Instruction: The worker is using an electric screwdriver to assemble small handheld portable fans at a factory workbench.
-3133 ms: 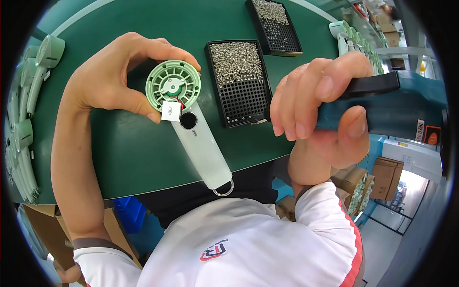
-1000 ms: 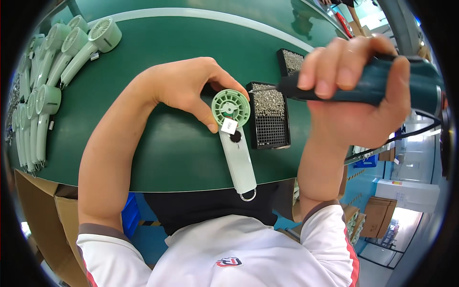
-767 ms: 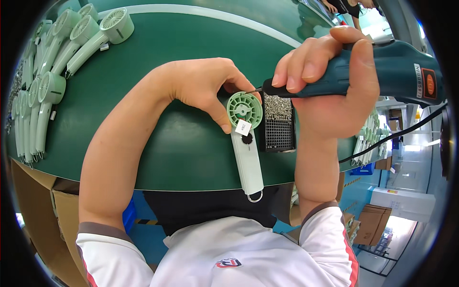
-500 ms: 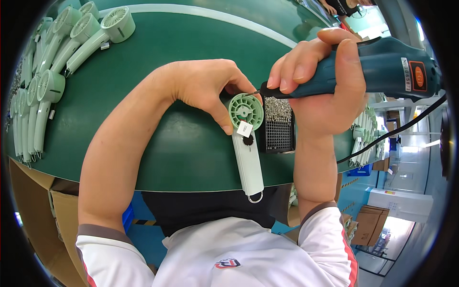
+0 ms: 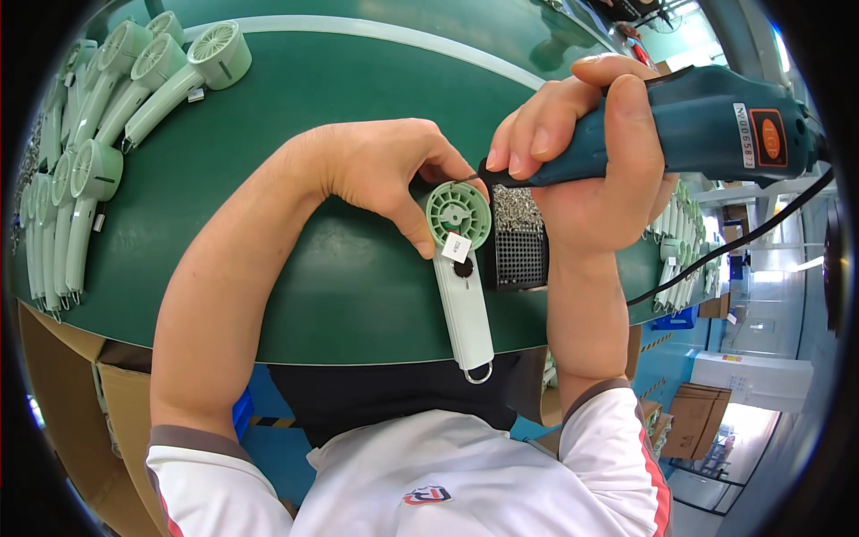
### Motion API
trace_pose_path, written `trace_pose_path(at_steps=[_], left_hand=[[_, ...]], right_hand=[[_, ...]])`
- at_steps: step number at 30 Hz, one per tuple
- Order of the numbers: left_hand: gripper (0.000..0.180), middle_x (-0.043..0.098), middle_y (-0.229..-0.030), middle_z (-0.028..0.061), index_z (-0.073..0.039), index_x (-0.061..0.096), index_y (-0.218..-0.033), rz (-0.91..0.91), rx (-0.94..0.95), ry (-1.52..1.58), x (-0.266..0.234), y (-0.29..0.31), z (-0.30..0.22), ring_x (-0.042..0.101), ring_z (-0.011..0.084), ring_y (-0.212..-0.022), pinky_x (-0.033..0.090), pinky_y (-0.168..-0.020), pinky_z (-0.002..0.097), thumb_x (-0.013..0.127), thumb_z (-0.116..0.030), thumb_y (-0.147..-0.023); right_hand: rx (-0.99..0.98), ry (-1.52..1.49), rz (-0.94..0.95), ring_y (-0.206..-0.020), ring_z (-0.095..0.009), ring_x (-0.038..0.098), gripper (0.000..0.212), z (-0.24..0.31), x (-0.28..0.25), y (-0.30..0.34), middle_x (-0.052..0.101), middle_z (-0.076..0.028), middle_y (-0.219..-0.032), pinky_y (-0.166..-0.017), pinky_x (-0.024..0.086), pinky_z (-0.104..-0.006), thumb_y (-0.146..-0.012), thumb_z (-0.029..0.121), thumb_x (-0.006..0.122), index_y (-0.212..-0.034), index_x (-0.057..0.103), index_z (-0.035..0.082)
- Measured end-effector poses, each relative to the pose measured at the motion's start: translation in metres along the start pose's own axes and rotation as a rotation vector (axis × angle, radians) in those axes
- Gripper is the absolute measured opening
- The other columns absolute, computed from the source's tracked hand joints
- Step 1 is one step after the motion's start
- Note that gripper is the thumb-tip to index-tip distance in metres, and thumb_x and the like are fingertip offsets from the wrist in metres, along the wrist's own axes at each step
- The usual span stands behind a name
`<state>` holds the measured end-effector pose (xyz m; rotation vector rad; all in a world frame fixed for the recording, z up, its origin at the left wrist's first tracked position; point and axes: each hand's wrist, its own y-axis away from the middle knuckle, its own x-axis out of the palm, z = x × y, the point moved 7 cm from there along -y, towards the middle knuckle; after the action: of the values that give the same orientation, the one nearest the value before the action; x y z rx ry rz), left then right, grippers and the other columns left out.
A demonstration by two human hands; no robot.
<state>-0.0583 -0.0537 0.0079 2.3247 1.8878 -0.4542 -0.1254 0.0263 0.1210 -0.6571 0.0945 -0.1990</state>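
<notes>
My left hand (image 5: 398, 174) is closed around the round head of a pale green handheld fan (image 5: 463, 309), thumb on its near side and fingers behind. The fan's handle points toward me, with a wire loop at its end, a dark round button and a small white tag (image 5: 456, 247). My right hand (image 5: 595, 161) grips a dark teal electric screwdriver (image 5: 693, 125), held almost level. The screwdriver's thin bit reaches the far rim of the fan head, close to my left fingertips; whether it sits in a screw is too small to tell.
A black tray of small screws (image 5: 519, 237) lies just right of the fan. Several finished-looking fans (image 5: 94, 170) are heaped at the left of the green table (image 5: 358, 304), more (image 5: 684, 233) at the right. The screwdriver's black cord (image 5: 738, 242) hangs at the right. Cardboard boxes (image 5: 125, 412) stand below.
My right hand and the screwdriver have shifted slightly left and the tool's angle is nearly unchanged. The fan and my left hand stay almost in place.
</notes>
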Motion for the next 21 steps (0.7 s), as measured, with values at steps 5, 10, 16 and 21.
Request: trace_pose_path(at_steps=[5,10,16,21], left_hand=[[0.063,0.079,-0.104,0.0120,-0.001,0.073,-0.124,-0.006,-0.009,0.003,0.000,0.001,-0.001,0.073,0.0206,-0.094,0.055,-0.094,0.0337,0.089,-0.009,-0.063],[0.061,0.078,-0.102,0.0114,0.000,0.074,-0.121,-0.008,-0.020,-0.024,-0.002,0.002,-0.003,0.072,0.0204,-0.092,0.055,-0.093,0.0333,0.091,-0.010,-0.063],[0.053,0.078,-0.097,0.0109,0.001,0.074,-0.112,0.023,0.064,-0.033,-0.001,-0.005,0.001,0.070,0.0180,-0.085,0.054,-0.082,0.0347,0.091,-0.010,-0.064],[0.050,0.076,-0.092,0.0098,0.000,0.072,-0.102,-0.057,-0.006,-0.041,-0.007,0.004,0.005,0.070,0.0214,-0.085,0.053,-0.081,0.0356,0.096,-0.015,-0.061]], right_hand=[[-0.016,-0.013,0.027,-0.051,-0.022,0.055,0.034,0.001,0.002,-0.002,0.057,-0.010,-0.067,-0.051,0.053,-0.0421,-0.108,0.024,0.041,-0.119,0.060,-0.001],[-0.025,0.030,-0.014,-0.051,-0.021,0.056,0.032,0.001,0.005,0.000,0.057,-0.010,-0.067,-0.050,0.053,-0.0418,-0.108,0.023,0.041,-0.118,0.060,-0.002],[0.022,0.143,-0.174,-0.048,-0.021,0.055,0.025,-0.005,0.002,0.004,0.058,-0.010,-0.062,-0.047,0.052,-0.0377,-0.107,0.016,0.047,-0.111,0.058,-0.005],[-0.072,0.286,-0.190,-0.048,-0.013,0.059,0.005,-0.023,0.007,0.011,0.062,-0.007,-0.062,-0.045,0.047,-0.0276,-0.100,0.000,0.057,-0.102,0.058,-0.004]])
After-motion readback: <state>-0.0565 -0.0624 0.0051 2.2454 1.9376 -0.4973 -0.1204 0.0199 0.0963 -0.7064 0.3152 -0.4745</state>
